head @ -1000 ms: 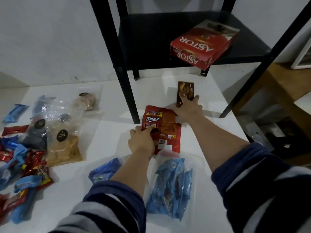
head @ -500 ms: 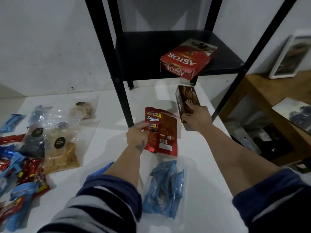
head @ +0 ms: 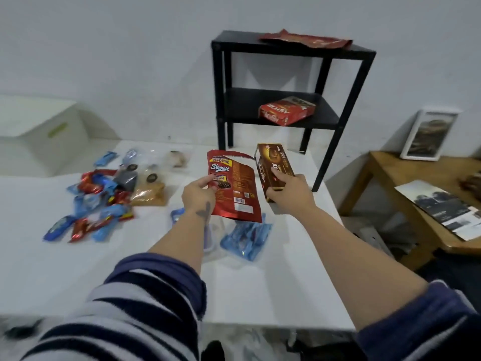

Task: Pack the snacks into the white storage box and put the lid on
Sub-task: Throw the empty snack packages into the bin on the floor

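Your left hand (head: 199, 195) has a pinching grip on the red Beng-Beng pouch (head: 234, 186) by its left edge, and your right hand (head: 289, 192) is clenched round the brown biscuit carton (head: 274, 169); both are held clear above the table (head: 260, 295). The white storage box (head: 39, 134) sits well to the left of both grips, lid on as far as can be told. Free one grip first for the lid, and support the limp pouch lower down while carrying.

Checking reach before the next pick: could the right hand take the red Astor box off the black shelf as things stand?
Probably not yet: the right hand already grips the brown box; otherwise the Astor box lies unblocked.
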